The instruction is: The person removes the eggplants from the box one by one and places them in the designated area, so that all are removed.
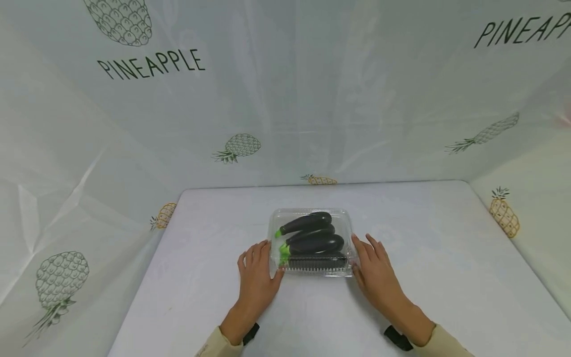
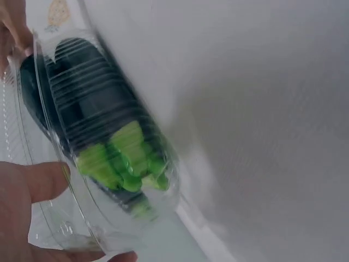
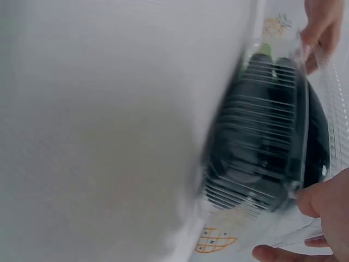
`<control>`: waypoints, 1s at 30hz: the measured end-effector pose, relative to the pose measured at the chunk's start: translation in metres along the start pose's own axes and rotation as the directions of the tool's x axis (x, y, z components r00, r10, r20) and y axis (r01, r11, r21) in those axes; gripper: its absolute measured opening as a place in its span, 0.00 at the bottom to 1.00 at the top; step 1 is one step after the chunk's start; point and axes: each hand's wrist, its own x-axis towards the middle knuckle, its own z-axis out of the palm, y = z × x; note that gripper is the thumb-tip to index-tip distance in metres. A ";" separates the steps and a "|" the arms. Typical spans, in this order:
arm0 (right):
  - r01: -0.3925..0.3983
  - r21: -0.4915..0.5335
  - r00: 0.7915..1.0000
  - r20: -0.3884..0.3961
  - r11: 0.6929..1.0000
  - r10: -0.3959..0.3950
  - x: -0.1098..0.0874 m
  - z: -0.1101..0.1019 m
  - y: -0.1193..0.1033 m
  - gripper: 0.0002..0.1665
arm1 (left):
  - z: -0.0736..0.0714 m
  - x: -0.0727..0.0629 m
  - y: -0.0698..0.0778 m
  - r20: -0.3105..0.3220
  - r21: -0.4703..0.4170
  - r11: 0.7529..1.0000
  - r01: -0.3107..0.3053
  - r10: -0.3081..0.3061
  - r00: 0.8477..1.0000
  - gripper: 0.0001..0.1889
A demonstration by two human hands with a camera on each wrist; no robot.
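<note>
Dark eggplants (image 1: 315, 244) lie inside the clear container (image 1: 277, 219). The left hand (image 1: 257, 283) and right hand (image 1: 379, 278) grip its opposite ends between thumb and fingers, presumably to keep it balanced.

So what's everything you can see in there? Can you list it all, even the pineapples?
clear container: one, see-through, between the hands
eggplants: at least four, near-black with green tops, inside the container
table: one, white, under the hands
sheeting: pieces uncountable, pale, behind and beside the table
pineapple drawings: at least seven, green or orange, on the sheeting
word PINEAPPLE: two, dark green, high on the sheeting, the right one cut off
wristbands: two, black, one per wrist
sleeves: two, beige, bottom edge
left hand: one, bare, holding the container's left side
right hand: one, bare, holding its right side
</note>
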 end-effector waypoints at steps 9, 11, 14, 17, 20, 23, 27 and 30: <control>-0.062 0.067 0.998 0.013 0.996 0.061 0.016 -0.016 0.001 0.43 | 0.000 0.003 -0.008 -0.029 -0.068 0.998 0.008 -0.010 1.000 0.41; -0.075 0.080 0.997 0.014 0.994 0.075 0.020 -0.019 0.002 0.42 | -0.002 0.005 -0.010 -0.021 -0.117 0.993 0.032 -0.034 0.999 0.43; -0.090 0.107 0.996 0.011 0.990 0.089 0.027 -0.023 0.002 0.41 | -0.005 0.009 -0.013 0.013 -0.184 0.980 0.080 -0.079 0.997 0.43; -0.105 0.148 0.994 0.009 0.983 0.105 0.035 -0.026 0.002 0.39 | -0.009 0.014 -0.015 0.080 -0.254 0.958 0.136 -0.119 0.990 0.40; -0.122 0.187 0.992 0.015 0.975 0.122 0.041 -0.028 0.001 0.37 | -0.014 0.018 -0.018 0.155 -0.330 0.928 0.174 -0.129 0.979 0.36; -0.145 0.222 0.989 0.037 0.964 0.141 0.046 -0.029 0.000 0.35 | -0.017 0.023 -0.020 0.218 -0.413 0.884 0.217 -0.135 0.967 0.33; -0.173 0.275 0.985 0.065 0.946 0.161 0.053 -0.030 0.002 0.35 | -0.018 0.033 -0.026 0.283 -0.499 0.817 0.289 -0.162 0.945 0.31; -0.184 0.302 0.983 0.075 0.935 0.169 0.057 -0.030 0.005 0.35 | -0.017 0.039 -0.029 0.334 -0.545 0.763 0.349 -0.184 0.924 0.30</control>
